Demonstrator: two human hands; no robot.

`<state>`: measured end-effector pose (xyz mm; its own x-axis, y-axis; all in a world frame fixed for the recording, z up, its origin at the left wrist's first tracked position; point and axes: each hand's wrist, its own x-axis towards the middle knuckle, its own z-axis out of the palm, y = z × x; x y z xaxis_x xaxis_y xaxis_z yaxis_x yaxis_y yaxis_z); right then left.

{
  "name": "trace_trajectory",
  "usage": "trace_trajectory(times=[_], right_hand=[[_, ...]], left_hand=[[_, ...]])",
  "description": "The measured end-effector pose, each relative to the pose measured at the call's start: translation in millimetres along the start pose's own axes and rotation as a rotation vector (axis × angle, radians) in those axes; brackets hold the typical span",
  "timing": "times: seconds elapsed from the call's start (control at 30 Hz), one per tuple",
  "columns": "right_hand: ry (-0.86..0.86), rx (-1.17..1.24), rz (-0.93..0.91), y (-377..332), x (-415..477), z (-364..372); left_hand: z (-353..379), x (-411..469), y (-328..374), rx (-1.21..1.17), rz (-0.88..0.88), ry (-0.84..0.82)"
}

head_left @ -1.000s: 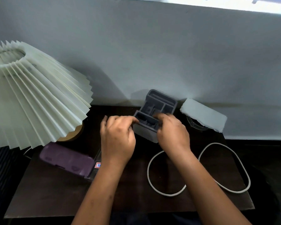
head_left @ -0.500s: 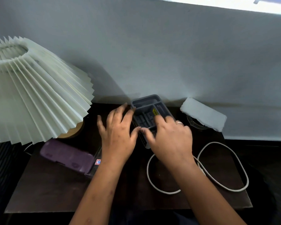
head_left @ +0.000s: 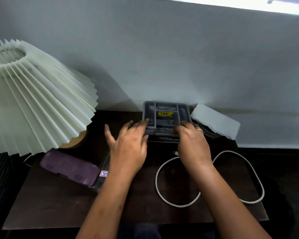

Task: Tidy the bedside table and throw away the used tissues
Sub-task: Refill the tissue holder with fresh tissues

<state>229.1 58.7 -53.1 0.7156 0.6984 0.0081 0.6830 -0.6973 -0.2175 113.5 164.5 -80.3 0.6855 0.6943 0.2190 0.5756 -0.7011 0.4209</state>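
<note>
A grey organiser tray [head_left: 166,109] with several compartments and a yellow price sticker lies flat at the back of the dark bedside table [head_left: 59,204], against the wall. My left hand [head_left: 128,149] rests on its front left corner with fingers spread. My right hand [head_left: 192,145], wearing a ring, presses on its front right edge. A white tissue [head_left: 216,121] lies at the back right, draped over a dark round object.
A pleated white lamp shade [head_left: 33,100] on a wooden base fills the left. A purple case [head_left: 69,168] lies on a clear box with a label. A white cable [head_left: 211,176] loops across the right half. A dark flat box sits under the tray.
The tray, earlier tilted up in both hands, has been turned and laid flat against the wall. Both hands now rest on its front edge with fingers spread.
</note>
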Motion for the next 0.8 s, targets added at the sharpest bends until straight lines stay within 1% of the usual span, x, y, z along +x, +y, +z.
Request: trace_trajectory(times=[0.2,0.4,0.6,0.73,0.8], right_hand=[[0.101,0.093,-0.089,4,5,13],[0.086,0.088,-0.119,8,8,20],[0.055,0.137,-0.142,9,10,20],[0.082,0.29,-0.181,17,11,14],[0.09,0.376,-0.165,29,15,9]], left_hand=[[-2,0,1,0.031,-0.045,-0.007],[-1,0,1,0.027,-0.073,-0.015],[-1,0,1,0.034,-0.092,-0.021],[-1,0,0,0.039,-0.102,-0.028],[-1,0,0,0.046,-0.098,-0.024]])
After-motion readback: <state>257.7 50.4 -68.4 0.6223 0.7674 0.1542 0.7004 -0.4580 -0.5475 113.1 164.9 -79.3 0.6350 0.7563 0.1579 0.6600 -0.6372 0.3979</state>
